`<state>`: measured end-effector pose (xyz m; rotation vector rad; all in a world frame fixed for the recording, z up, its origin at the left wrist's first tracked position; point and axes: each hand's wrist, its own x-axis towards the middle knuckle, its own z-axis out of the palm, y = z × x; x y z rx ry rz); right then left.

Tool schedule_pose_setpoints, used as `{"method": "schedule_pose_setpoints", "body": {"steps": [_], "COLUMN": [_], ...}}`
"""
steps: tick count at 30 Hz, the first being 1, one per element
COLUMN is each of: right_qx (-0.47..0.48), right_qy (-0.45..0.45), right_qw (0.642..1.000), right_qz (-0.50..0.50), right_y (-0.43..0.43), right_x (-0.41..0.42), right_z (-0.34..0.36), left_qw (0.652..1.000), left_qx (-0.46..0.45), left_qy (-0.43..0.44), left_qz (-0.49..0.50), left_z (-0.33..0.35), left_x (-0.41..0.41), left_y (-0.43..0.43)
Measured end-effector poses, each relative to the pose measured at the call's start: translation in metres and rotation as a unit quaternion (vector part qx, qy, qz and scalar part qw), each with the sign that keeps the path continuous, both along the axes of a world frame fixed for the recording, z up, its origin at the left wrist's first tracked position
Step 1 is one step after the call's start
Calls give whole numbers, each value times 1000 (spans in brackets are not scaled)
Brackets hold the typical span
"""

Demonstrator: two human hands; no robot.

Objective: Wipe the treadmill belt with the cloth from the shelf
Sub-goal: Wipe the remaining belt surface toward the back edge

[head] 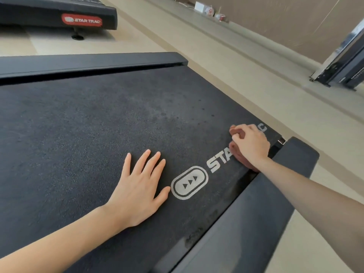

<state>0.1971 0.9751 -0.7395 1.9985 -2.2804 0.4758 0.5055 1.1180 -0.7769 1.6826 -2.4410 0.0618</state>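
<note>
The dark, dusty treadmill belt (88,134) fills most of the view, with a white STAR TRAC logo near its right edge. My left hand (139,188) lies flat on the belt with fingers spread, just left of the logo. My right hand (250,144) grips a bunched reddish-brown cloth (235,147) and holds it down on the belt over the logo letters, close to the belt's end. Most of the cloth is hidden under that hand.
Black side rails (256,203) run along both sides of the belt. A second treadmill (59,14) stands at the top left on the beige floor. A low ledge with small items (208,10) runs along the wall, and a metal machine frame (344,62) stands at the right.
</note>
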Motion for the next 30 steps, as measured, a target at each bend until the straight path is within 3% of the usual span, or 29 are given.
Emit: {"method": "schedule_pose_setpoints", "body": {"steps": [2, 5, 10, 14, 20, 25, 30], "right_qx": [13, 25, 5, 22, 49, -4, -18], "right_qy": [26, 40, 29, -18, -14, -48, -46], "right_qw": [999, 999, 981, 961, 882, 899, 870], "right_qz": [-29, 8, 193, 275, 468, 436, 491], "right_y": [4, 32, 108, 143, 114, 133, 175], "right_x": [11, 32, 91, 129, 94, 107, 157], "right_z": [-1, 1, -1, -3, 10, 6, -2], "left_qw": [1000, 1000, 999, 996, 997, 997, 998], "left_qx": [-1, -13, -7, -4, 16, 17, 18], "left_qy": [-2, 5, 13, 10, 26, 27, 30], "left_qz": [-4, -4, -32, -85, -75, -67, -58], "left_z": [-1, -4, 0, 4, 3, 4, 5], "left_x": [0, 2, 7, 44, 83, 83, 81], "left_y": [0, 0, -3, -8, 26, 36, 36]}}
